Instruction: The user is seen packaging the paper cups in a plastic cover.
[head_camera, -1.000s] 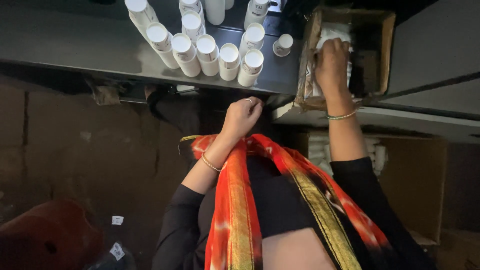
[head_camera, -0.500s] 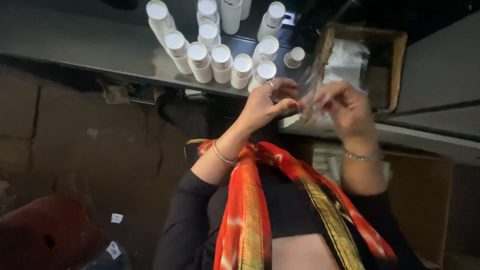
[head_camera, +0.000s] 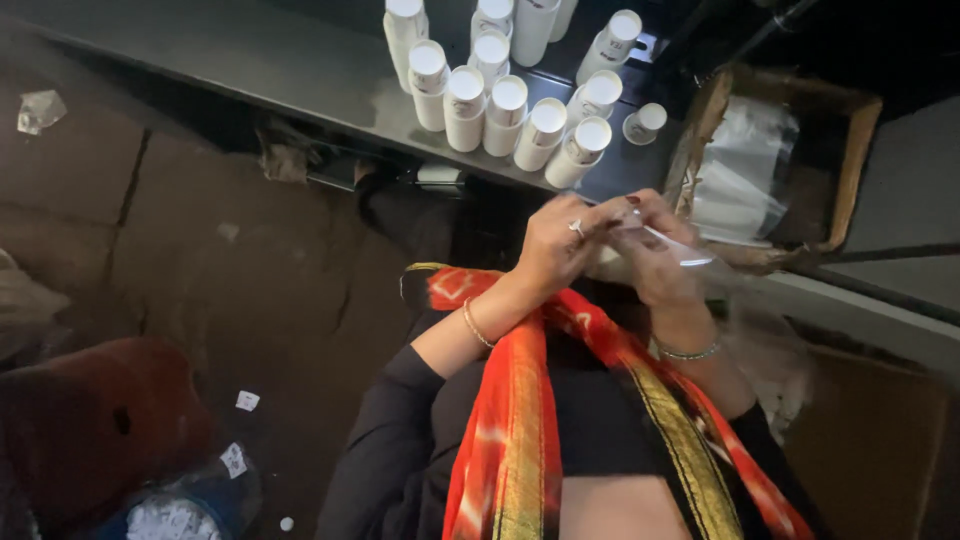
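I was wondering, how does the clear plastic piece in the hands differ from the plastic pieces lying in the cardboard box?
The clear plastic piece is single and held up between the left hand and right hand; the plastic pieces lie piled in the cardboard box, untouched. The held one sits near the body, the pile beside the white bottles. Both look thin and transparent.

— Packages on the shelf (head_camera: 250, 70)?
— White bottles (head_camera: 505, 85), bunched, white caps, pale labels, near the edge. One small bottle (head_camera: 645, 122) apart, just right of the bunch.
— Further right?
— Brown carton (head_camera: 860, 150), open, tilted, clear bags (head_camera: 745, 170) inside.
— In the hands?
— Clear bag (head_camera: 680, 255), pinched between left hand (head_camera: 560, 240) and right hand (head_camera: 660, 265), just below the carton.
— On the floor?
— Small white labels (head_camera: 246, 400), scattered, lower left; crumpled wrapper (head_camera: 38, 108), upper left.
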